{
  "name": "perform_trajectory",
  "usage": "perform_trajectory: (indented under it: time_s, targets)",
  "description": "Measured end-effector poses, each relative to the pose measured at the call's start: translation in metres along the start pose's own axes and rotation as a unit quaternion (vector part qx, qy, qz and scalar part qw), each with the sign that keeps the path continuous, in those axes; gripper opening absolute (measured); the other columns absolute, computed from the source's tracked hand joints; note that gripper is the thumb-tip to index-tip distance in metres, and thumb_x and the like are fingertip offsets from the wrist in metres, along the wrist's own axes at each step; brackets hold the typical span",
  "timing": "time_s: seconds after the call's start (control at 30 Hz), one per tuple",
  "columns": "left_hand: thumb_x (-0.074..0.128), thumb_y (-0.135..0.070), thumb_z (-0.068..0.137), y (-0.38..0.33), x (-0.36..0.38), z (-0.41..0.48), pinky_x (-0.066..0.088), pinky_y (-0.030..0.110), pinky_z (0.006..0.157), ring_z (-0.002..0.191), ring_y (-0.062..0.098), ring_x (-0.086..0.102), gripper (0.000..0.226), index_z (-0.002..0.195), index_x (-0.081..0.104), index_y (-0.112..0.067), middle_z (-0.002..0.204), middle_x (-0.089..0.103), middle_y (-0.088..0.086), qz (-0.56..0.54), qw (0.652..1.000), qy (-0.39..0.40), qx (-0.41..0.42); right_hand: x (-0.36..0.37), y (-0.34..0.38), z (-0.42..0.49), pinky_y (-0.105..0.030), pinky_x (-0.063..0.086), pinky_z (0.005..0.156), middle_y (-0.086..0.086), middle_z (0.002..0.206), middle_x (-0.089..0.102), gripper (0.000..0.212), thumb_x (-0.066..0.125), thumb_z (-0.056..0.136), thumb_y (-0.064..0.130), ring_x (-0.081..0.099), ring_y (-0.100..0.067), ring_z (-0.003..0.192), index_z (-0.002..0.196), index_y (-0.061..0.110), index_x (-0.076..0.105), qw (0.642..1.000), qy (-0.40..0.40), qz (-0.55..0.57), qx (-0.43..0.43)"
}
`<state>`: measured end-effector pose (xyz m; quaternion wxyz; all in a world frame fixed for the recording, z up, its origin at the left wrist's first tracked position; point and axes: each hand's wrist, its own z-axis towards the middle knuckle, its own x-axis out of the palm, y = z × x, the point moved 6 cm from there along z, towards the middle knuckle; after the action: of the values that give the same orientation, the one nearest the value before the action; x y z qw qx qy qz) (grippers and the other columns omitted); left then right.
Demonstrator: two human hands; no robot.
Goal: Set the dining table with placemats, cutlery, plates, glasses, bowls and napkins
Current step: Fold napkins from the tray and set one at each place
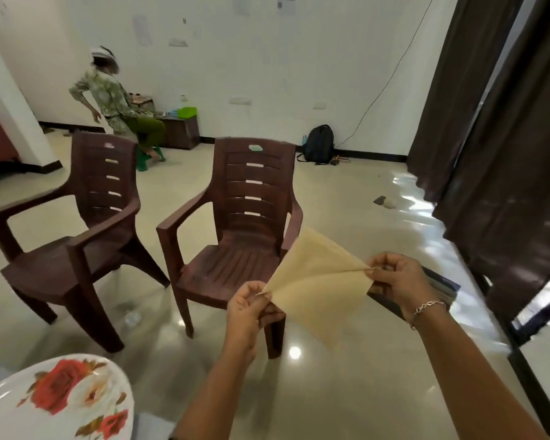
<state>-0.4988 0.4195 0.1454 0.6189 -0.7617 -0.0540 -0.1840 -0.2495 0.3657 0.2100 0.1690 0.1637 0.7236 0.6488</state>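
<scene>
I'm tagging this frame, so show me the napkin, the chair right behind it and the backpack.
napkin (318, 290), head view, middle of the beige sheet.
chair (232, 268), head view, its seat.
backpack (319, 142), head view, its front.

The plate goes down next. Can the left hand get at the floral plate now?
Probably, once freed: nothing stands between the left hand and the plate, but it pinches a napkin corner, with the right hand pinching another. It would have to let go first.
</scene>
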Motion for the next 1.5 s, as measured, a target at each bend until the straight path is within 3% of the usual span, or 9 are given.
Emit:
perform_trajectory:
  time_s: [0.4, 0.63, 0.8, 0.93, 1.03, 1.2, 1.27, 1.37, 1.5]
  targets:
    - [0.039, -0.001, 0.095, -0.048, 0.045, 0.136, 0.059, 0.031, 0.059, 0.073, 0.02, 0.069, 0.02, 0.08, 0.053, -0.002, 0.076, 0.065, 0.013, 0.016, 0.998, -0.032, 0.051, 0.011, 0.055, 0.16, -0.02, 0.057, 0.058, -0.009, 0.063, 0.066, 0.032, 0.046, 0.08, -0.021, 0.065, -0.014, 0.057, 0.069, 0.0, 0.067, 0.992, 0.085, -0.022, -0.095]
    - [0.06, 0.002, 0.085, -0.065, 0.014, 0.19, 0.058, 0.024, 0.053, 0.084, 0.021, 0.069, 0.01, 0.091, 0.056, -0.004, 0.092, 0.062, 0.013, 0.028, 0.993, -0.073, 0.092, 0.074, 0.06, 0.223, -0.023, 0.057, 0.056, -0.013, 0.069, 0.059, 0.011, 0.065, 0.077, -0.006, 0.06, -0.02, 0.064, 0.068, -0.001, 0.062, 0.985, 0.122, -0.042, -0.114]
    - [0.062, 0.003, 0.084, -0.101, -0.028, 0.227, 0.057, 0.023, 0.058, 0.083, 0.019, 0.063, 0.008, 0.087, 0.062, -0.005, 0.087, 0.062, 0.009, 0.08, 0.974, -0.139, 0.159, 0.149, 0.059, 0.275, -0.019, 0.053, 0.058, -0.003, 0.071, 0.059, 0.019, 0.065, 0.076, -0.009, 0.056, -0.015, 0.067, 0.075, 0.009, 0.06, 0.966, 0.202, -0.107, -0.123]
    - [0.063, 0.0, 0.084, -0.145, -0.07, 0.255, 0.053, 0.035, 0.072, 0.081, 0.023, 0.061, 0.014, 0.08, 0.065, -0.013, 0.083, 0.065, 0.006, 0.183, 0.942, -0.177, 0.219, 0.219, 0.072, 0.305, -0.006, 0.045, 0.063, 0.008, 0.074, 0.064, 0.021, 0.069, 0.078, 0.001, 0.059, 0.003, 0.065, 0.075, 0.022, 0.065, 0.935, 0.217, -0.198, -0.198]
    - [0.064, -0.004, 0.084, -0.176, -0.094, 0.271, 0.047, 0.014, 0.064, 0.074, 0.005, 0.058, 0.023, 0.075, 0.064, -0.024, 0.077, 0.063, -0.007, 0.27, 0.912, -0.18, 0.25, 0.294, 0.078, 0.305, -0.005, 0.045, 0.072, 0.012, 0.082, 0.067, 0.019, 0.07, 0.079, 0.004, 0.061, 0.011, 0.073, 0.079, 0.023, 0.068, 0.891, 0.297, -0.245, -0.241]
    - [0.067, -0.004, 0.081, -0.206, -0.144, 0.287, 0.045, 0.014, 0.065, 0.073, 0.0, 0.059, 0.026, 0.077, 0.062, -0.029, 0.079, 0.065, -0.013, 0.348, 0.879, -0.185, 0.268, 0.419, 0.068, 0.281, -0.016, 0.046, 0.089, 0.005, 0.095, 0.066, 0.022, 0.071, 0.079, 0.013, 0.062, -0.006, 0.095, 0.101, 0.011, 0.07, 0.823, 0.44, -0.255, -0.254]
    - [0.068, -0.005, 0.079, -0.214, -0.166, 0.286, 0.047, 0.015, 0.064, 0.071, 0.0, 0.059, 0.026, 0.076, 0.061, -0.03, 0.075, 0.065, -0.015, 0.342, 0.877, -0.197, 0.275, 0.457, 0.061, 0.273, -0.018, 0.048, 0.087, 0.008, 0.09, 0.067, 0.017, 0.072, 0.079, 0.016, 0.062, -0.004, 0.091, 0.096, 0.015, 0.071, 0.807, 0.473, -0.249, -0.251]
    - [0.069, -0.009, 0.078, -0.223, -0.197, 0.277, 0.046, 0.014, 0.062, 0.069, -0.003, 0.058, 0.018, 0.078, 0.062, -0.026, 0.072, 0.064, -0.013, 0.323, 0.872, -0.24, 0.279, 0.499, 0.048, 0.264, -0.044, 0.053, 0.083, -0.009, 0.082, 0.072, 0.009, 0.073, 0.078, 0.021, 0.067, -0.025, 0.083, 0.081, 0.013, 0.073, 0.81, 0.506, -0.198, -0.218]
    - [0.067, -0.023, 0.074, -0.227, -0.244, 0.261, 0.05, 0.019, 0.067, 0.075, 0.003, 0.062, 0.017, 0.09, 0.068, -0.018, 0.079, 0.067, -0.007, 0.269, 0.881, -0.287, 0.263, 0.549, 0.044, 0.242, -0.04, 0.043, 0.064, -0.015, 0.067, 0.06, 0.025, 0.07, 0.077, 0.029, 0.052, -0.02, 0.066, 0.07, 0.005, 0.068, 0.77, 0.577, -0.163, -0.218]
